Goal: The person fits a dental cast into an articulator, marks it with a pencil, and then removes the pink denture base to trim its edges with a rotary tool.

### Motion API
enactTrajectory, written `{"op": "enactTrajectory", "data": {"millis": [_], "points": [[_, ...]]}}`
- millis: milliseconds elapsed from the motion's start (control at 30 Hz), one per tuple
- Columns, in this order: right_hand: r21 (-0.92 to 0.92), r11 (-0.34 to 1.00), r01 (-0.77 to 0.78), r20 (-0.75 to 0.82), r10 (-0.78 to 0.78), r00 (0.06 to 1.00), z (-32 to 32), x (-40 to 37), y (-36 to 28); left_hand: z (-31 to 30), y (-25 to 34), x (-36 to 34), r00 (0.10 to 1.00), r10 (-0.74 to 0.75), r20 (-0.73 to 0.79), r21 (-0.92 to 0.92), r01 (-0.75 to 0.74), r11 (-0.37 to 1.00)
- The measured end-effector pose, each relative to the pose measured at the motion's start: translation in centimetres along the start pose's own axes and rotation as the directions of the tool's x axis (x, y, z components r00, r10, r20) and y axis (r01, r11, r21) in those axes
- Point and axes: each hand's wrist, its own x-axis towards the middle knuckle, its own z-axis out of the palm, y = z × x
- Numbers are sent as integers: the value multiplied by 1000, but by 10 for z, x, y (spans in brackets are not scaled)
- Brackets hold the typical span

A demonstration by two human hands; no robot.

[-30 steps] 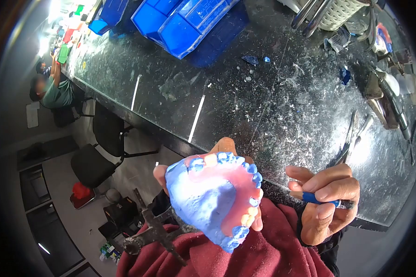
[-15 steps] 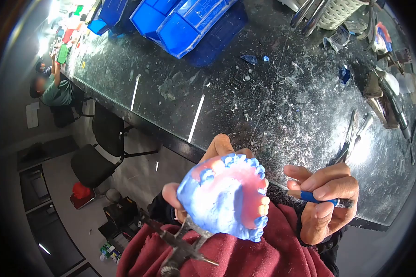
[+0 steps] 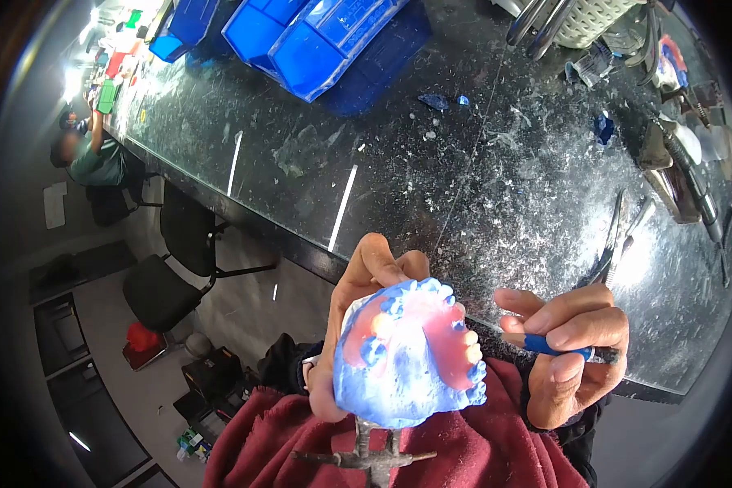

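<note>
My left hand [image 3: 374,264] is closed around a blue dental cast [image 3: 398,358] and holds it above my lap. Pink wax or resin [image 3: 450,346] with several tooth-coloured teeth lines the cast's sides. A metal articulator [image 3: 370,457] hangs below the cast, over a dark red cloth [image 3: 472,455]. To the right, my right hand [image 3: 577,346] pinches a short blue pencil [image 3: 545,345] whose tan tip points left toward the cast. The tip is apart from the cast.
Blue plastic bins [image 3: 317,49] stand at the back of the dusty black bench [image 3: 398,163]. Metal tools [image 3: 618,240], a handpiece [image 3: 691,179] and a white basket [image 3: 594,20] lie at right. A person [image 3: 98,163] sits far left, beyond a chair [image 3: 167,289].
My left hand has turned the cast and shifted it slightly right, so the articulator now hangs beneath it. My right hand with the pencil has barely moved.
</note>
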Motion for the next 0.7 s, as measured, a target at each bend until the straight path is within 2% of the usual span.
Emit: {"op": "enactTrajectory", "data": {"millis": [133,200,267,367,700], "points": [[-1,1000,2,10,-2,1000,-1,0,1,2,-1,-3,999,-2,-49,-37,0,999],[-8,1000,9,16,-9,1000,-1,1,1,-1,-2,0,999,16,33,-62,-14,998],[-18,1000,8,22,-7,1000,-2,0,1,-13,-3,7,976,39,215,-112,-15,994],[-23,1000,6,24,-5,1000,-2,0,0,-17,-4,8,960,61,273,-82,-40,996],[-19,1000,21,37,-20,999,-3,1,0,-11,-4,2,975,85,205,-36,-79,996]]}}
